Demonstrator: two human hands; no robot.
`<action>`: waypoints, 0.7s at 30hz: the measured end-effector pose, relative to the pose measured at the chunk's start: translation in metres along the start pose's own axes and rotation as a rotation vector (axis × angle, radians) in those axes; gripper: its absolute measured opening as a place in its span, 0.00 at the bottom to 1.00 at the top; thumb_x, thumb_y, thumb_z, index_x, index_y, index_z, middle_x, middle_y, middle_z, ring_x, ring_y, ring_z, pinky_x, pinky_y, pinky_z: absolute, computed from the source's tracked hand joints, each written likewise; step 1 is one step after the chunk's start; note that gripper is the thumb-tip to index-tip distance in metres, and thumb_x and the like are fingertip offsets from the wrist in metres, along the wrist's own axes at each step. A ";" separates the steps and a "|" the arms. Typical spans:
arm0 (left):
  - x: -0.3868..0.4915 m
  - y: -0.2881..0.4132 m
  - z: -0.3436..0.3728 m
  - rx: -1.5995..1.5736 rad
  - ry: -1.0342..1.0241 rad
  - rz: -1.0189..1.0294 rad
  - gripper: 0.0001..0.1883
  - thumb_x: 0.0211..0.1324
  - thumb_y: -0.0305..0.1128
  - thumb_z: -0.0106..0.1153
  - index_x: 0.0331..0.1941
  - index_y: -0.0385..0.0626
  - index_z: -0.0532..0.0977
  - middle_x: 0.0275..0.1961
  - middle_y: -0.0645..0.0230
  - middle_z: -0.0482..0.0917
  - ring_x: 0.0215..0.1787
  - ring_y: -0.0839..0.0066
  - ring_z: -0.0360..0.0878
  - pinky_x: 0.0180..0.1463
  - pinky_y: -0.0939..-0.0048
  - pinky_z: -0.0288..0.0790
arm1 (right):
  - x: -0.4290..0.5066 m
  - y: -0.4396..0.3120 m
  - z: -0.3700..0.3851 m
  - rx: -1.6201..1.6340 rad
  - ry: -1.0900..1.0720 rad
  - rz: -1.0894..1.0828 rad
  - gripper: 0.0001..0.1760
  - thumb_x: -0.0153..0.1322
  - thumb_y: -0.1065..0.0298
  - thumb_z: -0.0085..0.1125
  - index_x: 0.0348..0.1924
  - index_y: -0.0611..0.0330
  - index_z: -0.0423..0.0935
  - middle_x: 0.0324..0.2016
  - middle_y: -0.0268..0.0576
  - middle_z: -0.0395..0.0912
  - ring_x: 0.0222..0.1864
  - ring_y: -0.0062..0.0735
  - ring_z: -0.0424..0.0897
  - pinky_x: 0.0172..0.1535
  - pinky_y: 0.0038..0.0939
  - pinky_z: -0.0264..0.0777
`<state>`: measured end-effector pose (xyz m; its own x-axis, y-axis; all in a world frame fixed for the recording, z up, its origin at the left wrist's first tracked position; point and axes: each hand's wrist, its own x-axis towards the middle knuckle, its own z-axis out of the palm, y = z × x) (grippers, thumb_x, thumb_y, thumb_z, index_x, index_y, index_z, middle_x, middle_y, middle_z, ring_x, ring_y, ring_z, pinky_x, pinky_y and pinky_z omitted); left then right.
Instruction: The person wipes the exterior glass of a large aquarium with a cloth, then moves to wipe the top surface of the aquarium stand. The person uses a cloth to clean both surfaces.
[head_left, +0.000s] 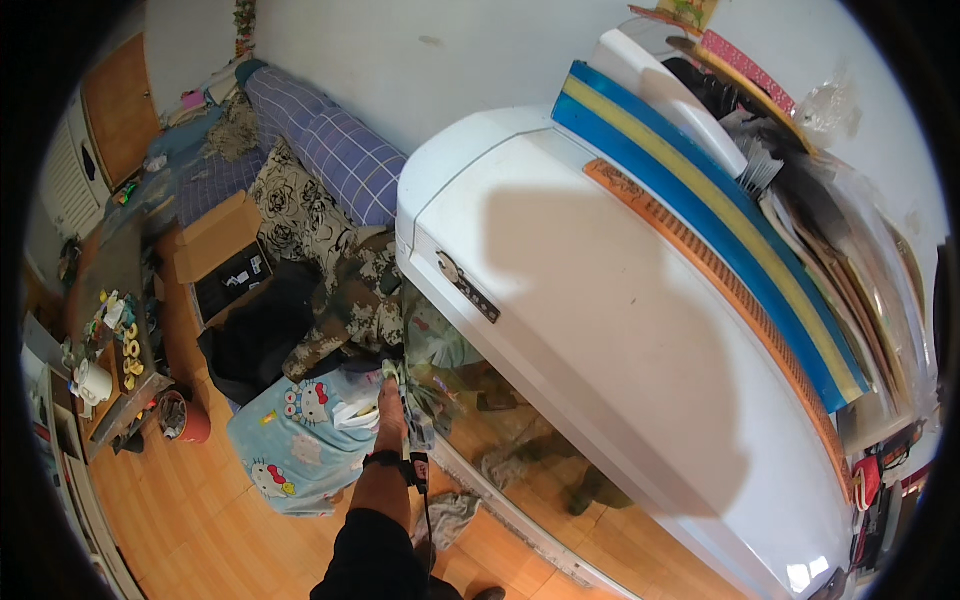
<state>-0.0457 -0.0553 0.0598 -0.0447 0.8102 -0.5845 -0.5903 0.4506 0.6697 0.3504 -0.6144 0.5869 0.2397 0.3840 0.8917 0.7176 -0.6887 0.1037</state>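
Note:
My left hand (391, 396) reaches forward at the middle of the view, beside a light blue cartoon-print cloth (300, 450). A black strap (388, 459) circles the wrist, with a small device (420, 470) and a cable running down from it. The fingertips meet a pale plastic bag (390, 370); whether they grip it is hidden. Just right of the hand are green leafy stalks (420, 390) and clear plastic. White plastic bags (355, 415) lie on the cloth at its left. My right hand is out of view.
A white-topped cabinet (570, 300) with a reflective glass front fills the right, bearing stacked boards and a blue-yellow panel (705, 225). Behind the cloth are a camouflage garment (352, 300), black cloth (259, 337) and an open cardboard box (221, 240). A red bin (193, 421) stands left; a grey rag (446, 517) lies low.

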 end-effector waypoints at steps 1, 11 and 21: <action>0.001 -0.001 0.000 -0.040 -0.053 0.013 0.40 0.65 0.61 0.53 0.73 0.48 0.64 0.74 0.61 0.67 0.73 0.59 0.64 0.73 0.51 0.58 | 0.000 0.000 0.000 -0.003 -0.009 0.010 0.29 0.83 0.51 0.38 0.53 0.69 0.80 0.49 0.59 0.79 0.48 0.58 0.80 0.51 0.53 0.76; -0.070 -0.003 0.025 -0.253 0.007 -0.012 0.26 0.67 0.52 0.54 0.64 0.55 0.69 0.58 0.65 0.76 0.54 0.62 0.77 0.53 0.52 0.75 | 0.001 0.003 -0.001 -0.055 -0.019 -0.034 0.31 0.84 0.49 0.36 0.52 0.69 0.80 0.47 0.57 0.79 0.47 0.56 0.80 0.51 0.54 0.74; -0.148 -0.083 0.037 -0.363 -0.054 0.073 0.26 0.69 0.46 0.55 0.66 0.48 0.68 0.53 0.67 0.78 0.53 0.66 0.77 0.49 0.57 0.75 | 0.000 -0.001 0.002 0.011 0.038 -0.121 0.31 0.84 0.49 0.37 0.52 0.69 0.81 0.48 0.59 0.79 0.48 0.59 0.79 0.51 0.55 0.73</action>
<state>0.0401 -0.1990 0.1080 -0.0602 0.8581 -0.5100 -0.8350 0.2367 0.4967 0.3510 -0.6121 0.5860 0.1259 0.4400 0.8891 0.7467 -0.6321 0.2071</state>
